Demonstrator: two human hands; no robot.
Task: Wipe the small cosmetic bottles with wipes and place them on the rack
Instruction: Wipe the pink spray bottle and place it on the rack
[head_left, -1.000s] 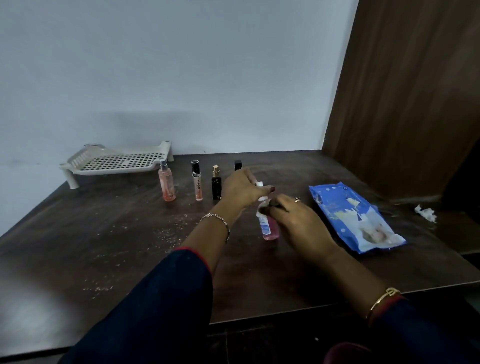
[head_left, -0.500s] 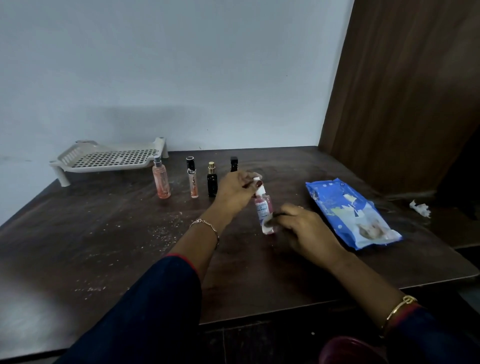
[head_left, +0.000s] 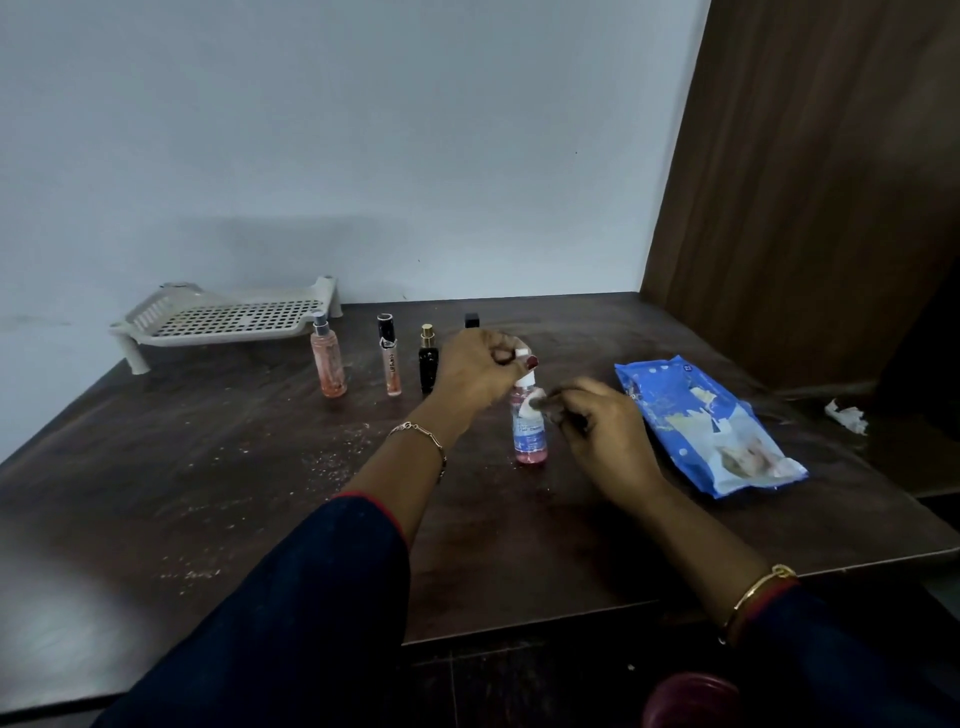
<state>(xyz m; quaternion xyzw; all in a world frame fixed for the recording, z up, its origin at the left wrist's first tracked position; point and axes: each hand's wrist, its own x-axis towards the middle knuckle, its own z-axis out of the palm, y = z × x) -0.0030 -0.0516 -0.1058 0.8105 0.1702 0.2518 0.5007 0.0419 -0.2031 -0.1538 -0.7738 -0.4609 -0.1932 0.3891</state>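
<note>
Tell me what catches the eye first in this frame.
Both hands meet mid-table on a pink bottle: the left hand grips its top, the right hand pinches a white wipe against its neck. A blue wipes pack lies to their right; a white rack stands at back left.

this looks like a plain room in a home: a dark, scuffed wooden tabletop (head_left: 208, 493) set against a bare pale wall (head_left: 363, 156) beyond the left grip (head_left: 478, 371). a brown wooden panel (head_left: 805, 208) rises to the right of the right grip (head_left: 602, 431), with a soft pack of wipes (head_left: 701, 426) near it and small cosmetic bottles (head_left: 392, 358) left of the left grip.
</note>
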